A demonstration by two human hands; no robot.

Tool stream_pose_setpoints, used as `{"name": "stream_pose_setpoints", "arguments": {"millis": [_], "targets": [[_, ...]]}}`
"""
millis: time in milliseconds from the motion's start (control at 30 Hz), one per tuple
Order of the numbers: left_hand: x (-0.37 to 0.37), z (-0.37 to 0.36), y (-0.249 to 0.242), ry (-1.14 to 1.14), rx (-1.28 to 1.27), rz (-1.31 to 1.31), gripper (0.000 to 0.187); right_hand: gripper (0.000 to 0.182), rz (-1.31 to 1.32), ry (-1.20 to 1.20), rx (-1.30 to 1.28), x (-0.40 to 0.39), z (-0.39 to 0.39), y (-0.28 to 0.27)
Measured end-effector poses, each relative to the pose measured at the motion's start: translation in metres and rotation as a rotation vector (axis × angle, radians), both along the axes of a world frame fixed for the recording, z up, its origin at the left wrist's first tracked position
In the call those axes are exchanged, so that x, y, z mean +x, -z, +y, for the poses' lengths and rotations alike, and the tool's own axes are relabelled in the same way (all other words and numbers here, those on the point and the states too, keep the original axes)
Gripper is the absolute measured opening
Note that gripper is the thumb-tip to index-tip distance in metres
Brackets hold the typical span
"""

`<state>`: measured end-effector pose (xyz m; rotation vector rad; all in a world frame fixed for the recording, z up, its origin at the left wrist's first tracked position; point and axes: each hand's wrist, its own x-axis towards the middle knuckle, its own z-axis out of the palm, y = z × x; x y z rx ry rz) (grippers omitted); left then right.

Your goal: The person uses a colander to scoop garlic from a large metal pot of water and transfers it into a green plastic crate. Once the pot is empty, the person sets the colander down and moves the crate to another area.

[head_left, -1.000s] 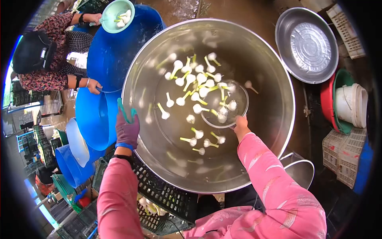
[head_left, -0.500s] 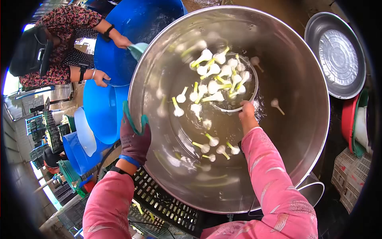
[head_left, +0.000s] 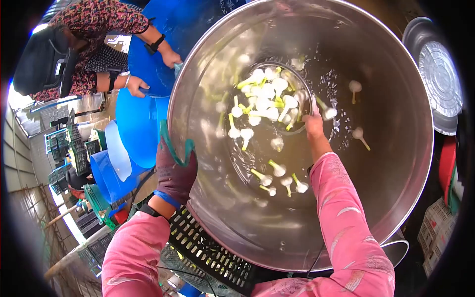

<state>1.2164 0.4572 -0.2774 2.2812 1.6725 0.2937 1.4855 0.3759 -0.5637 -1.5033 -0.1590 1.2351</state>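
My bare right hand [head_left: 313,124] grips the rim of a round metal sieve [head_left: 308,94] inside a large metal tub [head_left: 396,195] of water. White bulbs with short green stems [head_left: 267,91] crowd in the sieve. Several loose bulbs [head_left: 279,169] float outside it, below and to the right. My left hand [head_left: 176,171], in a dark glove with green edging, rests at the tub's left rim; its fingers are partly hidden, and I cannot make out whether they hold the rim.
A co-worker [head_left: 94,49] stands at the upper left by a blue barrel [head_left: 153,64]. More blue containers [head_left: 136,126] lie left. Below the tub is a black perforated crate [head_left: 208,247]. A metal lid [head_left: 438,74] and a red basin [head_left: 447,163] are at the right.
My right hand and the sieve have shifted slightly up, with more bulbs gathered in the sieve. The tub appears further right in view. The co-worker's hand has moved lower behind the tub's rim.
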Motion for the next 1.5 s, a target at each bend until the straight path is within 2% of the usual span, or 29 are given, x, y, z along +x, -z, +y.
{"name": "stream_pose_setpoints", "arguments": {"millis": [100, 200, 333, 500, 600, 633, 733, 867, 900, 1000, 1033, 1100, 1233, 1333, 1467, 1500], "targets": [[-0.001, 0.0, 0.001, 0.031, 0.065, 0.052, 0.066, 0.08, -0.038, -0.193, 0.072, -0.003, 0.006, -0.003], [-0.006, 0.001, 0.004, 0.073, 0.105, 0.073, 0.067, 0.077, -0.091, -0.368, 0.142, -0.009, 0.006, 0.01], [-0.006, 0.0, 0.006, 0.043, 0.084, 0.039, 0.066, 0.07, -0.376, -0.626, 0.11, -0.023, 0.002, 0.008], [-0.003, 0.0, 0.005, 0.089, 0.135, 0.044, 0.063, 0.071, -0.517, -0.92, 0.06, -0.033, -0.015, -0.008], [-0.001, -0.002, 0.003, -0.015, -0.047, -0.004, 0.062, 0.07, -0.511, -1.031, 0.07, -0.034, -0.032, 0.003], [-0.002, -0.003, 0.005, -0.008, -0.022, -0.022, 0.06, 0.069, -0.532, -1.072, 0.107, -0.034, -0.037, -0.002], [-0.009, 0.0, 0.011, 0.015, 0.029, 0.005, 0.062, 0.068, -0.508, -1.184, -0.031, -0.031, -0.052, -0.014], [-0.01, 0.0, 0.011, 0.059, 0.055, 0.004, 0.061, 0.061, -0.379, -1.152, -0.074, -0.023, -0.085, 0.0], [-0.012, 0.001, 0.012, 0.026, 0.018, -0.037, 0.061, 0.059, -0.347, -1.196, -0.184, -0.016, -0.091, -0.001], [-0.011, -0.002, 0.014, 0.002, 0.023, -0.08, 0.05, 0.06, -0.542, -1.302, -0.25, -0.001, -0.12, 0.034], [-0.013, 0.0, 0.013, 0.049, 0.038, 0.063, 0.049, 0.061, -0.469, -1.315, -0.33, 0.004, -0.12, 0.026], [-0.011, -0.002, 0.012, 0.011, 0.037, 0.006, 0.049, 0.061, -0.323, -1.33, -0.488, 0.018, -0.11, -0.009], [-0.006, -0.001, 0.007, 0.011, 0.036, -0.02, 0.052, 0.066, -0.124, -1.084, -0.543, 0.041, -0.118, -0.033], [-0.006, -0.001, 0.008, 0.02, 0.022, -0.044, 0.054, 0.069, -0.141, -1.079, -0.557, 0.055, -0.125, -0.035], [-0.005, -0.002, 0.005, 0.009, 0.012, -0.028, 0.056, 0.072, -0.008, -1.003, -0.574, 0.055, -0.122, -0.046], [-0.005, -0.001, 0.005, 0.014, 0.026, -0.027, 0.056, 0.07, -0.056, -0.97, -0.628, 0.051, -0.121, -0.049]]}}
